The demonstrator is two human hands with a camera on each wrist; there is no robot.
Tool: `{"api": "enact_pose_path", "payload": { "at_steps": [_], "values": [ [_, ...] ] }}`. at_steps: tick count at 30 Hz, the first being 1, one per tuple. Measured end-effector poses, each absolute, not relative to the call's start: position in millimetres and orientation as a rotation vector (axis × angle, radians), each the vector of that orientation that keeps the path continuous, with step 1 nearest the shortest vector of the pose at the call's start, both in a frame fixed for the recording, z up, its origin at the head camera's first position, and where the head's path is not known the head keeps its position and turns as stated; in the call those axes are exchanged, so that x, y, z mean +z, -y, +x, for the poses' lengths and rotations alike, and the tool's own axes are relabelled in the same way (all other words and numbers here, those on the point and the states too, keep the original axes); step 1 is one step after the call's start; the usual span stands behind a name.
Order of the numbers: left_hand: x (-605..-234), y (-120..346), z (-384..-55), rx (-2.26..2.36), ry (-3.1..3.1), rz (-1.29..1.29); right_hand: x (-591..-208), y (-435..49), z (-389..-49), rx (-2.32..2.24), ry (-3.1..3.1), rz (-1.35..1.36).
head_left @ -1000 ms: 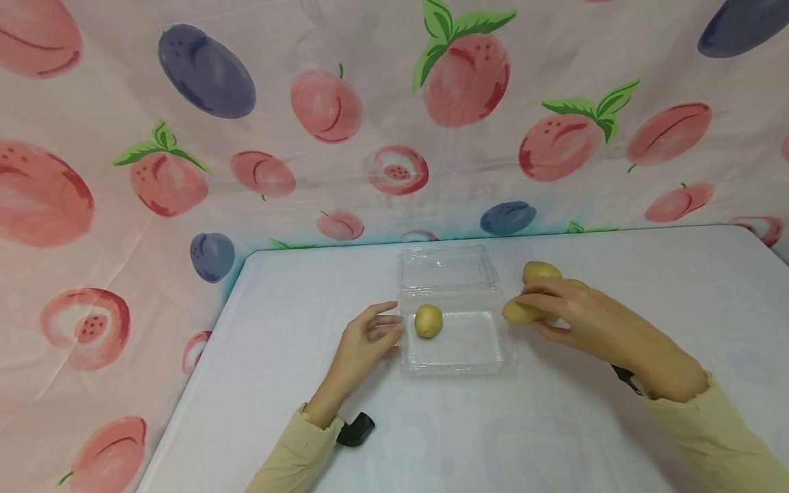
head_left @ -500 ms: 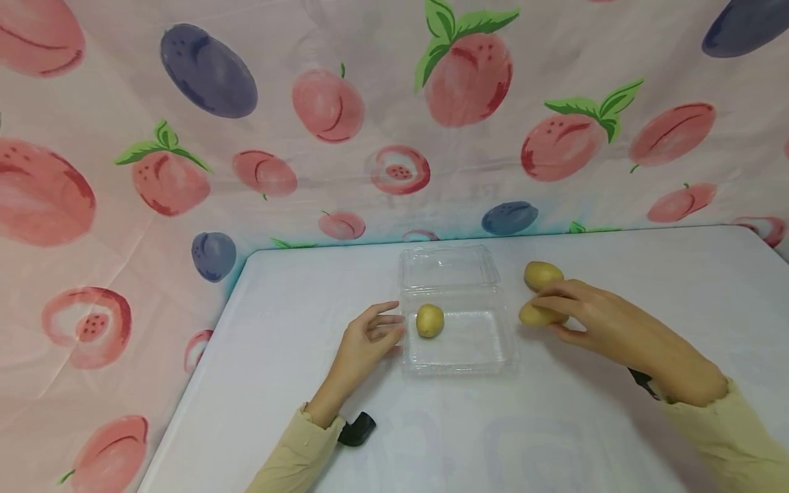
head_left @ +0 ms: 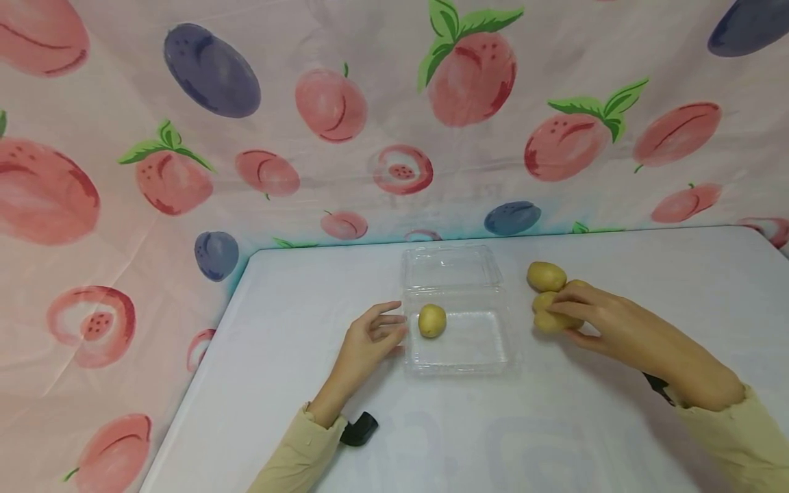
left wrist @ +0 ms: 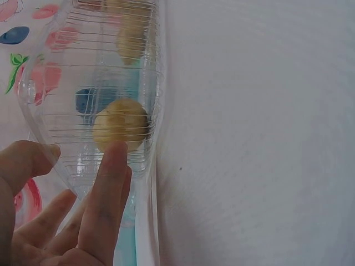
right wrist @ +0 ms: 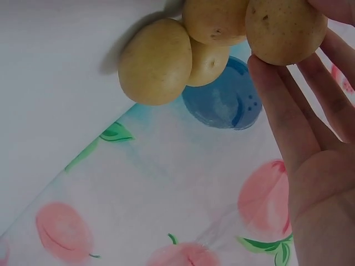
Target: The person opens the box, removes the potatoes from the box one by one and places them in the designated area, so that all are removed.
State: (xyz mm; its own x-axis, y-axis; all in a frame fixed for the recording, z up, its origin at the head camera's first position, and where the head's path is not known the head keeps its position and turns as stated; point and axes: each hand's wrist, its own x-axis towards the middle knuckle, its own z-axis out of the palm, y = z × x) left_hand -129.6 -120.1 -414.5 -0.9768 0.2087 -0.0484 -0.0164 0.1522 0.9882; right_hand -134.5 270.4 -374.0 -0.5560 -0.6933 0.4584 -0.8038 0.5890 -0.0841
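My right hand pinches a potato between thumb and fingers, just right of the clear plastic box. Several other potatoes lie together beside the held one; in the right wrist view the held potato sits at the fingertips. One more potato rests inside the box at its left end. At the box's left wall stands my left hand, fingers loosely extended; in the left wrist view its fingertips are right at the ribbed wall, with the potato showing through.
The box's hinged lid lies back, unfolded, toward the far table edge. A white cloth covers the table. Behind it hangs a fruit-printed curtain, which also runs down the left side.
My right hand, holding the potato, has moved right, away from the box and in among the other potatoes. The left hand stays at the box wall. The view has shifted slightly.
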Motion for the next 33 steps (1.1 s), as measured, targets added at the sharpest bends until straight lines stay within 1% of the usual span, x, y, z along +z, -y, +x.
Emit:
{"api": "enact_pose_path", "payload": {
  "at_steps": [33],
  "values": [
    [-413, 120, -129, 1.941, -2.249, 0.203, -376, -283, -129, 0.383, 2.503, 1.169]
  ]
}}
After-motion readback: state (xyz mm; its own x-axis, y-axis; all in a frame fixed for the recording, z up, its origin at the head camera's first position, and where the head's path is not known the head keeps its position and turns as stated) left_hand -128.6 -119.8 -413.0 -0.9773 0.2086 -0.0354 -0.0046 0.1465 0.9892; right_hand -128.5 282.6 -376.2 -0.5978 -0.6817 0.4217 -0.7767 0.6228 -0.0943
